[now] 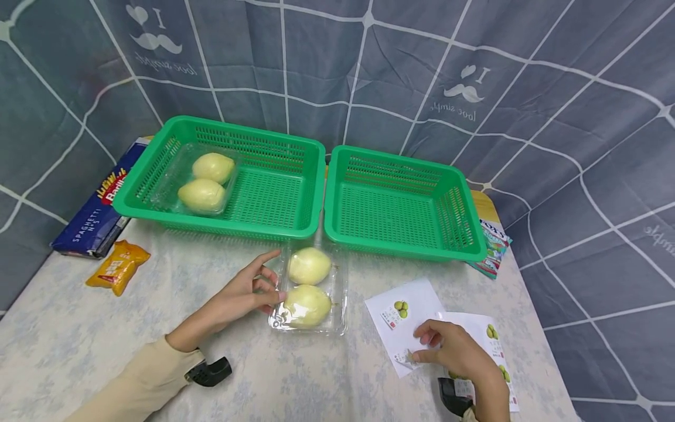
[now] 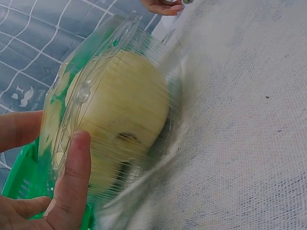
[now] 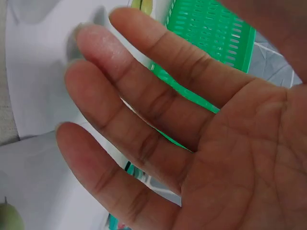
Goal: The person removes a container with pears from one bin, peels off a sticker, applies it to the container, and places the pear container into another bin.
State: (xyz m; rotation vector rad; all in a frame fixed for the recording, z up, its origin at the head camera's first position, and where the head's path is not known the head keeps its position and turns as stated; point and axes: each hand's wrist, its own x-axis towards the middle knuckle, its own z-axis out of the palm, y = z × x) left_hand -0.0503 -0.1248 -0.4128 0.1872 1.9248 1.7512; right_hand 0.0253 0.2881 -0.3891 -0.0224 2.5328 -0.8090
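A clear plastic clamshell box (image 1: 340, 293) with two pale yellow oval fruits (image 1: 308, 266) inside lies on the cloth in the head view. My left hand (image 1: 253, 290) is at its left side, the thumb on the lid's edge and the other fingers loosely bent along the side. The left wrist view shows a finger (image 2: 76, 163) against the box wall. My right hand (image 1: 456, 349) is over a white sticker sheet (image 1: 422, 299) printed with green fruit, its thumb at a lifted sticker (image 1: 406, 357) near the lower edge. In the right wrist view its fingers (image 3: 139, 96) are spread.
Behind are two green baskets; the left basket (image 1: 279, 199) holds another fruit box (image 1: 174, 187), the right basket (image 1: 385, 211) shows a bare floor. A second sticker sheet (image 1: 477, 325) lies at right. Spaghetti box (image 1: 100, 205), orange packet (image 1: 118, 266) and another packet (image 1: 493, 249) flank them.
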